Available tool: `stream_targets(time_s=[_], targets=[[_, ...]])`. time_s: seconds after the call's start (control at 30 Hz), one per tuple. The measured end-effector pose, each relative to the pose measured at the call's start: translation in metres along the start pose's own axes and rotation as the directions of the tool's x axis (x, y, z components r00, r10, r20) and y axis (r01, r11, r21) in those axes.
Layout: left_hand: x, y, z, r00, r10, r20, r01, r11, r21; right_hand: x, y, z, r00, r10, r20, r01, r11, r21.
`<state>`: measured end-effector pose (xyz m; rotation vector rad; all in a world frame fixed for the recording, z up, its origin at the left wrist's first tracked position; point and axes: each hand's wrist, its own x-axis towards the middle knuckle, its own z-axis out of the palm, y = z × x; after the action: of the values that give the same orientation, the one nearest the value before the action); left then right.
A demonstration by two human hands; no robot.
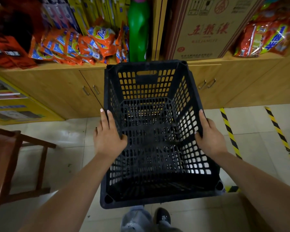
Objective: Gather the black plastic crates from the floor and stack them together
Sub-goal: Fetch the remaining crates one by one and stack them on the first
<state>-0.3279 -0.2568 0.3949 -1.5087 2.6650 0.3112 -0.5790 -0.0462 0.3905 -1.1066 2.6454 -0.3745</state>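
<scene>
both hands hold one black crate (157, 131) up off the floor (70, 141), in front of the cabinet (57, 87), open side toward the camera. the left hand (107, 136) clamps the left rim, thumb inside the mesh wall and fingers along the outside. the right hand (209, 136) grips the right rim the same way. the crate looks empty, and no other crate shows in view, so the stack's place cannot be told from here.

judging by the grip, this is the carry step. to do it well, keep both grips level on opposite rims so the crate does not twist, hold it clear of the stool (15, 156) at the left and the shoe (162, 215) below, then line its corners over the next crate before lowering, so it nests straight and does not jam.
</scene>
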Motion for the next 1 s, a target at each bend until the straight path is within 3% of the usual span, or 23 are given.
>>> stream_targets(time_s=[0.37, 0.6, 0.77, 1.0], targets=[[0.010, -0.001, -0.005, 0.999, 0.009, 0.035, -0.008, 1.000, -0.022, 0.005, -0.006, 0.000, 1.000, 0.020, 0.000, -0.020, 1.000, -0.017], [0.001, 0.002, -0.017, 0.995, 0.002, 0.095, 0.000, 1.000, -0.024, 0.002, -0.011, -0.009, 0.999, 0.009, 0.048, -0.002, 0.988, -0.153], [-0.039, 0.024, -0.026, 0.998, 0.036, 0.054, -0.033, 0.998, -0.050, -0.025, -0.018, -0.024, 0.997, -0.035, 0.069, 0.038, 0.998, -0.056], [-0.091, 0.060, -0.042, 0.969, 0.243, -0.037, -0.246, 0.959, -0.138, -0.080, -0.020, -0.064, 0.993, -0.116, 0.031, 0.112, 0.989, 0.098]])
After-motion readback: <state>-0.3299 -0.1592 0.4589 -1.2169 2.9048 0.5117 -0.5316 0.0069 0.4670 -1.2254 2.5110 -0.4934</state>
